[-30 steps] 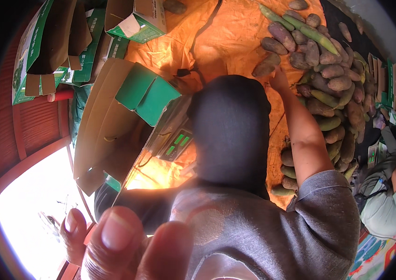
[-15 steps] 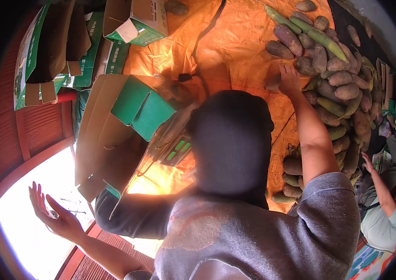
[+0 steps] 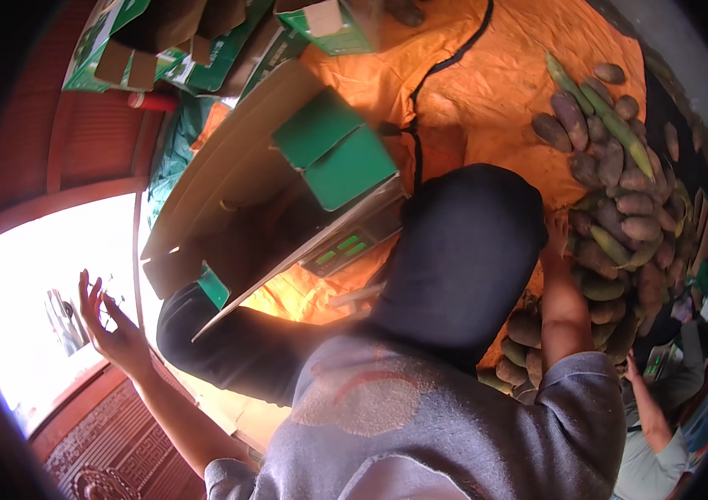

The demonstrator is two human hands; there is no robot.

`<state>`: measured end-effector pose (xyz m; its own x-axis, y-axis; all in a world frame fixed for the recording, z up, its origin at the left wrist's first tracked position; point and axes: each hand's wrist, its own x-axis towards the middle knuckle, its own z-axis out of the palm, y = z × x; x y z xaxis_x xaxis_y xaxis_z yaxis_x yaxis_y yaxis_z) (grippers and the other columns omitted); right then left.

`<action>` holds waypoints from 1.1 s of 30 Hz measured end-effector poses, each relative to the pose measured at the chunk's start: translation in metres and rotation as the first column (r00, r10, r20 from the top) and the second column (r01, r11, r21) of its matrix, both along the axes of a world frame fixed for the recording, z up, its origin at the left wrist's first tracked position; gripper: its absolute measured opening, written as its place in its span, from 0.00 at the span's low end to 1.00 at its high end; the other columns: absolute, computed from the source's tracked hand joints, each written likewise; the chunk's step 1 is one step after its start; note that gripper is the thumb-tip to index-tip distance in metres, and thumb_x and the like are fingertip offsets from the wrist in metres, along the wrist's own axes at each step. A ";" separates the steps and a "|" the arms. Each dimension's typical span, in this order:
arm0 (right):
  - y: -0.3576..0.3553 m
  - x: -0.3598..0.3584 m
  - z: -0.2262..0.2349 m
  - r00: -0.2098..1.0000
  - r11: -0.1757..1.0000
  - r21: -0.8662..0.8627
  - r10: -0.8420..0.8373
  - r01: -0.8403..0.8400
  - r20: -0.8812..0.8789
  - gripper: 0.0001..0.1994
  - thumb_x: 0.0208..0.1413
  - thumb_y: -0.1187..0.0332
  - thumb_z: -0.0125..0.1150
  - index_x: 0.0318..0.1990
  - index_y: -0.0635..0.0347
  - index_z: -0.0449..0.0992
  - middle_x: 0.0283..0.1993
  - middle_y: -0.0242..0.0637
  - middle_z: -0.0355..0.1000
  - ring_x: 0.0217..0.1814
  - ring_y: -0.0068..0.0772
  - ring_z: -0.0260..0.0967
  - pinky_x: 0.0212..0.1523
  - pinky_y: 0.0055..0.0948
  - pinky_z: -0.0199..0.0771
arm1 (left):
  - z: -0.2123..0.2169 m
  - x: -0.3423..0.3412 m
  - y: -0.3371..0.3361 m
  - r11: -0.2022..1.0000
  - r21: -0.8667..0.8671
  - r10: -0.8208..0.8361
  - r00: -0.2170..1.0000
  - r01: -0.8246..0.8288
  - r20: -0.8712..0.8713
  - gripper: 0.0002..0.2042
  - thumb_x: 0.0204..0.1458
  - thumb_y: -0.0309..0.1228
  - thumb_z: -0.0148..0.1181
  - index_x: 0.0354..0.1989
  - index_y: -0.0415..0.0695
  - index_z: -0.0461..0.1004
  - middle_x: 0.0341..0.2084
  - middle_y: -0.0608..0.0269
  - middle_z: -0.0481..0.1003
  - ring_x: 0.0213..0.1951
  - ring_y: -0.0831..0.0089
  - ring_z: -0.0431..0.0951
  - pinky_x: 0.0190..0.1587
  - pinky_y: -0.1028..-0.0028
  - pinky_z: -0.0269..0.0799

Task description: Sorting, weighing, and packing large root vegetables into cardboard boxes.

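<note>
My left hand (image 3: 116,333) is raised in the air at the left with its fingers apart, holding nothing. My right hand (image 3: 556,240) reaches down beside my dark-trousered knee (image 3: 471,258), at the left edge of a pile of brown, oblong tubers (image 3: 642,228). The knee covers part of that hand, so its grip is hidden. Several long green vegetables (image 3: 612,125) lie among the tubers. Left of the knee, a tilted open cardboard box (image 3: 229,167) with green flaps (image 3: 337,150) partly covers a scale (image 3: 346,254) with green-lit displays.
An orange sheet (image 3: 504,92) lies under the pile, crossed by a black cable (image 3: 454,58). More green cardboard boxes (image 3: 229,50) stand at the back left. Carved red-brown wooden furniture (image 3: 112,442) is at lower left. Another person (image 3: 654,442) works at the right edge.
My right hand has come back toward me, from the sheet at the pile's far left to beside my knee. The view has shifted. My left hand stays raised and open.
</note>
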<state>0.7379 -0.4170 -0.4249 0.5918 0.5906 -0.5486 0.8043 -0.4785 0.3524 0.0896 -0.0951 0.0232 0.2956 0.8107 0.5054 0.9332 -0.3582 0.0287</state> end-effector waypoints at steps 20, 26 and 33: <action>0.109 0.004 0.278 0.765 0.387 0.660 -0.292 0.644 -0.574 0.43 0.47 0.60 0.77 0.69 0.65 0.62 0.63 0.45 0.69 0.63 0.40 0.66 0.64 0.36 0.63 | -0.032 -0.025 -0.001 0.738 -0.546 -0.443 0.895 0.397 0.051 0.10 0.48 0.36 0.70 0.29 0.42 0.82 0.37 0.61 0.79 0.55 0.58 0.77 0.61 0.58 0.70; 0.232 -0.143 0.481 0.811 0.483 0.820 0.318 0.307 -0.491 0.41 0.46 0.59 0.75 0.67 0.65 0.63 0.61 0.43 0.68 0.61 0.34 0.67 0.64 0.33 0.64 | -0.035 -0.076 -0.018 0.954 -0.271 -0.106 0.989 0.130 0.099 0.03 0.45 0.27 0.69 0.26 0.42 0.81 0.61 0.57 0.72 0.68 0.50 0.66 0.68 0.51 0.61; 0.349 -0.365 0.495 0.377 0.562 0.687 0.825 -0.461 -0.421 0.33 0.39 0.62 0.73 0.54 0.66 0.72 0.51 0.42 0.73 0.53 0.46 0.74 0.55 0.39 0.73 | -0.056 -0.112 -0.023 0.873 -0.388 -0.012 0.808 0.295 0.589 0.15 0.41 0.20 0.54 0.35 0.45 0.85 0.70 0.46 0.61 0.74 0.48 0.56 0.72 0.46 0.53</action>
<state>0.3728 -0.0676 0.0705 -0.4902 0.8552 -0.1684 0.8068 0.3721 -0.4589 -0.0226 -0.1179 -0.0332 0.2209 0.9507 0.2176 0.6340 -0.3095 0.7087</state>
